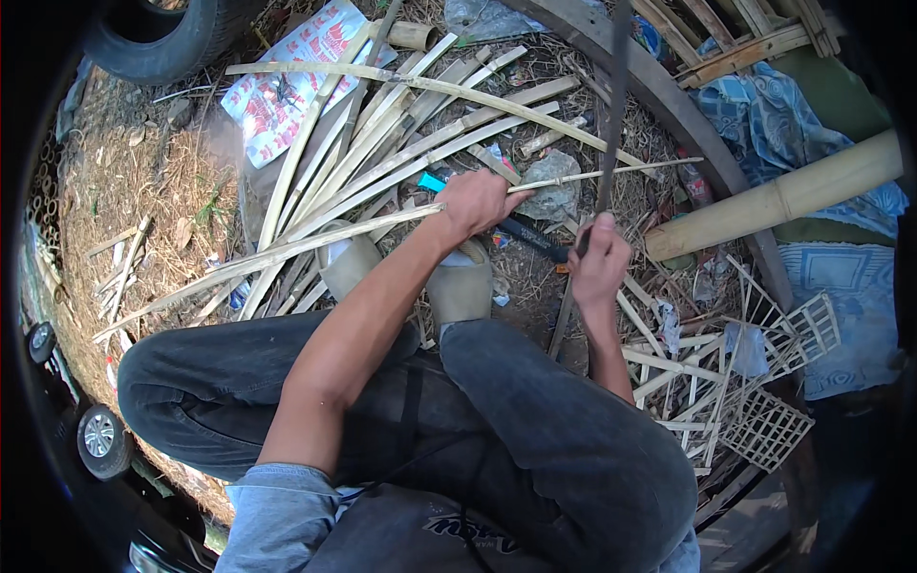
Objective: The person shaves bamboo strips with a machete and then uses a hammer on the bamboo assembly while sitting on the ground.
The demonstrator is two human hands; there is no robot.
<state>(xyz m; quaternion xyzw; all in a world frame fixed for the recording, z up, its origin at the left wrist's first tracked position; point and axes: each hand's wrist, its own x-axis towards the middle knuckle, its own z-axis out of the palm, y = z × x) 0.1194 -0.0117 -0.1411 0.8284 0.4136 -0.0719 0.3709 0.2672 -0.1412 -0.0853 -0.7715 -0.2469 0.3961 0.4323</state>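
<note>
My left hand [475,202] is closed around a long, thin bamboo strip [382,222], which slants from the lower left up to the right. My right hand [602,256], to the right of it, grips a long dark-bladed knife [617,95] by its handle, blade pointing away from me. In the picture the blade crosses the strip near its right end; whether they touch I cannot tell. Beyond my left hand lies a fanned pile of split bamboo strips [382,129]. A dark tool handle [531,239] shows on the ground between my hands.
A thick bamboo pole [783,199] juts in from the right, across a curved dark rim [683,100]. Woven bamboo lattice pieces [767,428] lie at lower right. Blue cloth [778,115] is bunched at far right. A tyre [181,43] sits at upper left, near a printed sheet [287,105].
</note>
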